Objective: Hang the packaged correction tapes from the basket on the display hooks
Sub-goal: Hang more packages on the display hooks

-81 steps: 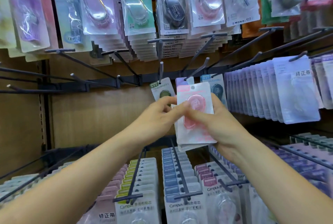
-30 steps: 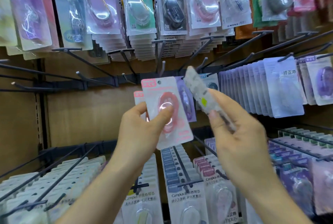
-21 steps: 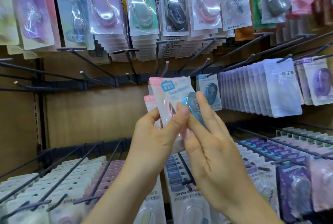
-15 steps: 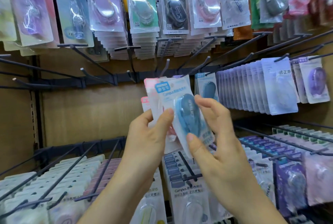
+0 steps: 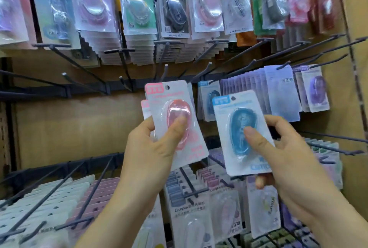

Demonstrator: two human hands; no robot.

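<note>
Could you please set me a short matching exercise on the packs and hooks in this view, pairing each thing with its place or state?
Things:
1. pink correction tape pack
2. blue correction tape pack
3. blue pack on the hook
4. bare hooks

Places or states:
A. hanging behind the two held packs
B. held in the right hand
C. empty, at the left of the middle row
D. held in the left hand

Pairs: 1-D, 2-B, 3-A, 4-C
</note>
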